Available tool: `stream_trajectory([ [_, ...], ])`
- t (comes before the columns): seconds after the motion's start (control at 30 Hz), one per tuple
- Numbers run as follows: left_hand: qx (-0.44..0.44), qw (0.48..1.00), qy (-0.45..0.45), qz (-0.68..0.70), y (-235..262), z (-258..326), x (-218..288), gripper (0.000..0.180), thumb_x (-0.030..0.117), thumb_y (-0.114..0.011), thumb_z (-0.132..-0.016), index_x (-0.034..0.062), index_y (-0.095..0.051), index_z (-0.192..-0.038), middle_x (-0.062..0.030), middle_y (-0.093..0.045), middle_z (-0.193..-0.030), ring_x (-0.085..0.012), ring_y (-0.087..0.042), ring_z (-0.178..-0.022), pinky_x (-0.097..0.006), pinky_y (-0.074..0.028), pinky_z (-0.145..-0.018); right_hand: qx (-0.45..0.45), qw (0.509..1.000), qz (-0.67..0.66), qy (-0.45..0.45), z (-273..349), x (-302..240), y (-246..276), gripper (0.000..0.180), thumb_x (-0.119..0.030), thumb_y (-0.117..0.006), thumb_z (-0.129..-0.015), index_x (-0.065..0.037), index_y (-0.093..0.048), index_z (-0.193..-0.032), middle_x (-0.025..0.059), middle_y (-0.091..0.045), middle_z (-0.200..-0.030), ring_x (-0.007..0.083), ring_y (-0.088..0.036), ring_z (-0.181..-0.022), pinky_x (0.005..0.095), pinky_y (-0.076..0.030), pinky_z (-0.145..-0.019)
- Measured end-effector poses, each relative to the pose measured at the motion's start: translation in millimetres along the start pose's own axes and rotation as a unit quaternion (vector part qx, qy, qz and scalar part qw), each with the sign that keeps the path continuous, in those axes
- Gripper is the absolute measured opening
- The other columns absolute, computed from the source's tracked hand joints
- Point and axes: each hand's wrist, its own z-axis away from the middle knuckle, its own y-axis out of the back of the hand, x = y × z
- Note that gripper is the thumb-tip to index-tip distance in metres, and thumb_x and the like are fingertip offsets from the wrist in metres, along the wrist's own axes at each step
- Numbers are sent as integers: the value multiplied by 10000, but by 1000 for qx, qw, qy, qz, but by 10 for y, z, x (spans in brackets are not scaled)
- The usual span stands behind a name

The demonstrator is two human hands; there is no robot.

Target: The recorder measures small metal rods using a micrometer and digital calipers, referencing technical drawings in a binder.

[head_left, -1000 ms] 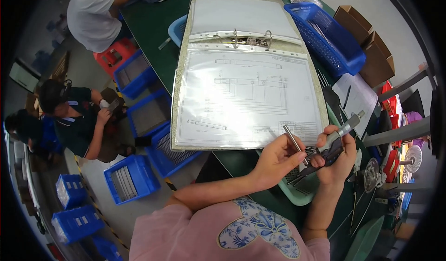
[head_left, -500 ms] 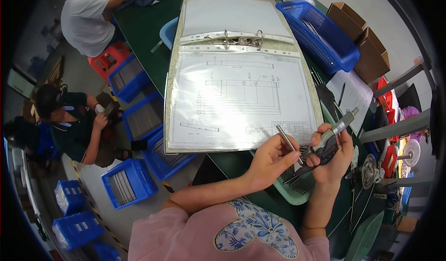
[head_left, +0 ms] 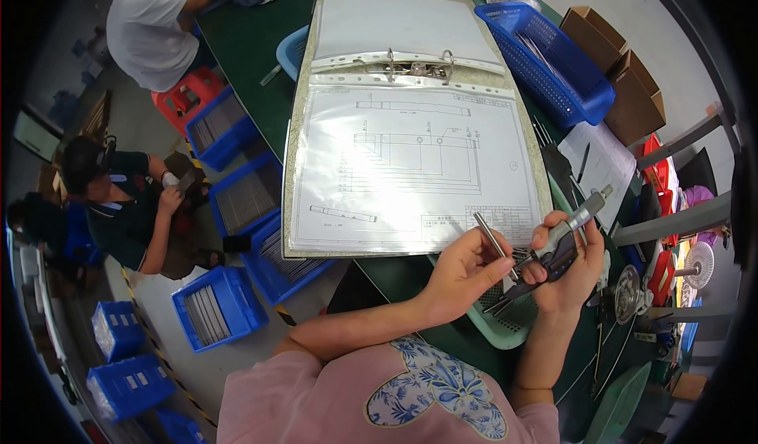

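Observation:
My left hand pinches a thin metal rod between thumb and fingers, its upper end tilted to the left. My right hand is wrapped round a micrometer with a dark frame and a silver thimble pointing up and right. The rod's lower end is close to the micrometer's jaws; whether they touch I cannot tell. Below both hands is a pale green basket with several metal rods in it. A ring binder lies open behind my hands, showing a technical drawing in a shiny sleeve.
On the right stand a blue basket of rods, cardboard boxes and a paper sheet with a pen. Blue bins of metal parts are on the floor at left, near two seated co-workers.
The binder and surroundings sit slightly differently in the picture, a small shift of view. My hands keep the same hold on the rod and the micrometer.

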Motion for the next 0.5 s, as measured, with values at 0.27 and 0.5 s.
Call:
stream_trajectory([
  [0.27, 2, 1000, 2, -5, -1, -7, 11, 168, 74, -520, -851, 7, -464, -994, -50, -524, -913, -68, -487, -816, -203, -402, -720, -3, 1000, -5, -1, -3, -7, -9, 542, -449, -228, -871, 18, -501, -909, 127, -556, -673, 185, -416, -364, 280, -354, -341],
  [0.5, -1, 1000, 1, -4, -2, -5, 3, 171, 73, -520, -851, 6, -463, -997, -50, -524, -913, -69, -487, -822, -204, -402, -726, -7, 1000, -5, -1, 1, -12, -11, 547, -459, -239, -866, 19, -500, -911, 130, -555, -676, 184, -417, -363, 280, -359, -343],
])
